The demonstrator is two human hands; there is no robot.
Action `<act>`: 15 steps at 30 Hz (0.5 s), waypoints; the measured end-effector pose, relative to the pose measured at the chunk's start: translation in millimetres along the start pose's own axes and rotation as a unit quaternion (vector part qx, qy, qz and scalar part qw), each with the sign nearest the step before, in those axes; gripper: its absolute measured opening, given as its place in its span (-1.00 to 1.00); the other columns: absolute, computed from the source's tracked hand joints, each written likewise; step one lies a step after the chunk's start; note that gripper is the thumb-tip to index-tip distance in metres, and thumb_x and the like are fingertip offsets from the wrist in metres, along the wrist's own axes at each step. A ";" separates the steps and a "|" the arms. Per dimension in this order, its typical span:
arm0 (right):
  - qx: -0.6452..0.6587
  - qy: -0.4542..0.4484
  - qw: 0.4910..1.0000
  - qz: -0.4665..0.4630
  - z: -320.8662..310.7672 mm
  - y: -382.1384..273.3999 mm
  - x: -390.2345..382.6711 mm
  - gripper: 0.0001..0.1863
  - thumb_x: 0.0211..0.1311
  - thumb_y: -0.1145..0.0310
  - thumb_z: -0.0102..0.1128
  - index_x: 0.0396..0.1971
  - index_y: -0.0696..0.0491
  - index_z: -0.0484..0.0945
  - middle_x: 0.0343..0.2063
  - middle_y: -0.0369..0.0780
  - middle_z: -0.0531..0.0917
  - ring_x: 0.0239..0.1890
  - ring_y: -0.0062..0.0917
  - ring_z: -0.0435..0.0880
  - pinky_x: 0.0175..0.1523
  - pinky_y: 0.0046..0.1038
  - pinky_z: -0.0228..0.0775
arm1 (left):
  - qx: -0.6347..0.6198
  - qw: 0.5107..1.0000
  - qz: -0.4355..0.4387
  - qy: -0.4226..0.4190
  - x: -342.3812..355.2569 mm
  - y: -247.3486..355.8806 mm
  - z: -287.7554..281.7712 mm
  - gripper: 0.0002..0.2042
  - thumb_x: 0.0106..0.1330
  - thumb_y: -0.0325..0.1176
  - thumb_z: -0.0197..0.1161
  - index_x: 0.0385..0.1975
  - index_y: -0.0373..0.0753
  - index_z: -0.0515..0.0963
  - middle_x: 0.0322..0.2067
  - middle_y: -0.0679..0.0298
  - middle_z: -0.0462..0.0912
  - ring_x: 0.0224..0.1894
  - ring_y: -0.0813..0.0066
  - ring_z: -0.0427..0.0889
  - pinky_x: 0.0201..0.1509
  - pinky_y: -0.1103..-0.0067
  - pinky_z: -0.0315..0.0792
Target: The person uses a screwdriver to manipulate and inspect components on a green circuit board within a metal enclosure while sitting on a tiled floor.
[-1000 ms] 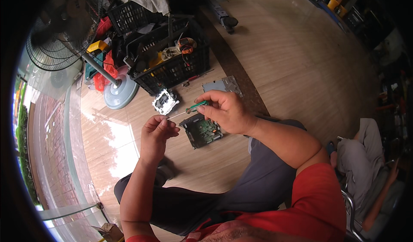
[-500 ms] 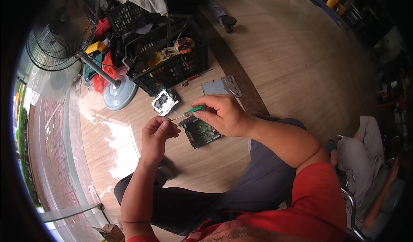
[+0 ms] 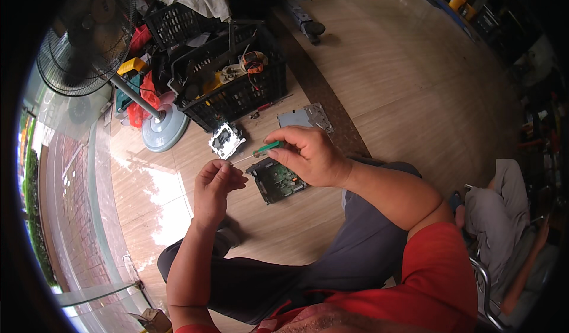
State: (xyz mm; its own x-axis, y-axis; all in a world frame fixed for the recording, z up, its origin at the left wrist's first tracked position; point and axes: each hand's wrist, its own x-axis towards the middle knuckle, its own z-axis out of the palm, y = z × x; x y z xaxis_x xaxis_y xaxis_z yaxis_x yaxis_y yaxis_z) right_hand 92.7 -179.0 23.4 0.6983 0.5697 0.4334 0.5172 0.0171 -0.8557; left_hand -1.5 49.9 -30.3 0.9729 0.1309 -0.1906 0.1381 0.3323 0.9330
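Observation:
In my right hand (image 3: 314,158) is a small screwdriver with a green handle (image 3: 269,148), gripped between thumb and fingers. Its thin shaft points left toward my left hand (image 3: 214,183), whose thumb and forefinger are pinched together near the tip. Whether they hold the tip or some small part is too fine to make out. Below both hands, an opened black housing with a green circuit board (image 3: 277,182) lies on the floor. A silvery-white metal frame with a dark centre (image 3: 226,141) rests just beyond my left hand. Past my right hand lies a flat grey metal plate (image 3: 296,119).
Black plastic crates (image 3: 237,78) with tools and cables stand ahead on the left. Beside them is a standing fan with a round pale base (image 3: 165,130). A wheeled metal leg (image 3: 302,22) stands farther off. Another person's grey-trousered leg (image 3: 501,199) is at the right.
My right hand has shifted up very slightly with the screwdriver, and the shaft is harder to see. My left hand is nearly still.

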 end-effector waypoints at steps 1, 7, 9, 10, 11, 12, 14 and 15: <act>0.004 -0.005 1.000 0.006 -0.2 -1.4 0.3 -0.82 0.21 0.50 0.25 -0.20 0.21 0.55 -0.42 -0.13 0.66 -0.44 -0.56 0.64 -0.36 -0.55 0.44 | 0.001 1.000 -0.002 -0.001 -0.1 0.5 0.3 -0.83 0.43 -0.30 0.10 -0.23 -0.28 0.45 -0.37 0.17 0.62 -0.32 0.35 0.68 -0.23 0.51 0.57; 0.001 -0.010 1.000 0.007 -1.2 -1.7 -0.2 -0.81 0.22 0.51 0.24 -0.19 0.22 0.55 -0.40 -0.12 0.65 -0.43 -0.56 0.64 -0.36 -0.55 0.44 | -0.001 1.000 -0.006 -0.009 0.5 -1.5 -0.2 -0.83 0.43 -0.29 0.11 -0.23 -0.28 0.45 -0.38 0.17 0.62 -0.33 0.34 0.67 -0.24 0.50 0.57; 0.004 -0.009 1.000 0.007 -1.0 -1.6 -0.2 -0.81 0.21 0.51 0.24 -0.19 0.22 0.55 -0.40 -0.12 0.65 -0.43 -0.55 0.65 -0.36 -0.55 0.44 | -0.001 1.000 -0.008 -0.011 0.6 -2.7 -0.9 -0.83 0.43 -0.29 0.11 -0.23 -0.28 0.45 -0.37 0.17 0.62 -0.33 0.34 0.67 -0.24 0.50 0.57; 0.003 -0.008 1.000 0.011 -0.9 -2.0 0.1 -0.82 0.21 0.51 0.24 -0.19 0.22 0.55 -0.41 -0.13 0.65 -0.44 -0.57 0.64 -0.36 -0.55 0.43 | -0.002 1.000 -0.009 -0.011 0.5 -2.8 -1.0 -0.83 0.43 -0.29 0.11 -0.23 -0.28 0.45 -0.37 0.17 0.62 -0.33 0.34 0.67 -0.24 0.50 0.57; 0.002 -0.008 1.000 0.015 -0.8 -2.4 0.4 -0.82 0.22 0.51 0.23 -0.19 0.22 0.55 -0.42 -0.13 0.65 -0.45 -0.58 0.63 -0.36 -0.56 0.43 | -0.003 1.000 -0.010 -0.011 0.4 -2.7 -1.1 -0.84 0.43 -0.30 0.11 -0.23 -0.27 0.45 -0.37 0.17 0.62 -0.32 0.34 0.67 -0.23 0.50 0.57; 0.002 -0.007 1.000 0.015 -0.6 -3.1 0.5 -0.82 0.22 0.51 0.23 -0.19 0.22 0.55 -0.42 -0.13 0.65 -0.45 -0.58 0.63 -0.36 -0.56 0.43 | -0.003 1.000 -0.010 -0.011 0.1 -2.6 -1.4 -0.84 0.43 -0.30 0.11 -0.23 -0.27 0.45 -0.37 0.17 0.62 -0.32 0.34 0.67 -0.23 0.50 0.57; 0.016 -0.010 0.999 0.043 -0.7 -3.9 0.2 -0.82 0.22 0.52 0.23 -0.19 0.21 0.55 -0.46 -0.15 0.65 -0.47 -0.61 0.60 -0.37 -0.56 0.41 | -0.020 1.000 -0.013 -0.011 -0.2 -2.8 -1.7 -0.85 0.43 -0.31 0.11 -0.21 -0.26 0.44 -0.36 0.18 0.61 -0.32 0.34 0.67 -0.22 0.50 0.57; 0.016 -0.009 0.999 0.043 0.1 -2.6 -0.1 -0.82 0.22 0.52 0.23 -0.19 0.21 0.55 -0.46 -0.15 0.65 -0.47 -0.61 0.60 -0.37 -0.56 0.41 | -0.020 1.000 -0.014 -0.012 -0.1 -2.8 -2.0 -0.85 0.43 -0.31 0.11 -0.21 -0.26 0.44 -0.36 0.18 0.61 -0.32 0.34 0.67 -0.22 0.50 0.57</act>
State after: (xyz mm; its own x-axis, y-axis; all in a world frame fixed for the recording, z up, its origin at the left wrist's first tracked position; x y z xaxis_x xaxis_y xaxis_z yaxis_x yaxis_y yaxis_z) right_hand 91.3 -179.0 25.5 0.7307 0.5848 0.3523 0.4388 -0.0070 -0.8986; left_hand -2.4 50.9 -33.5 0.9730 0.0992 -0.2082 0.1578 0.3724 0.9146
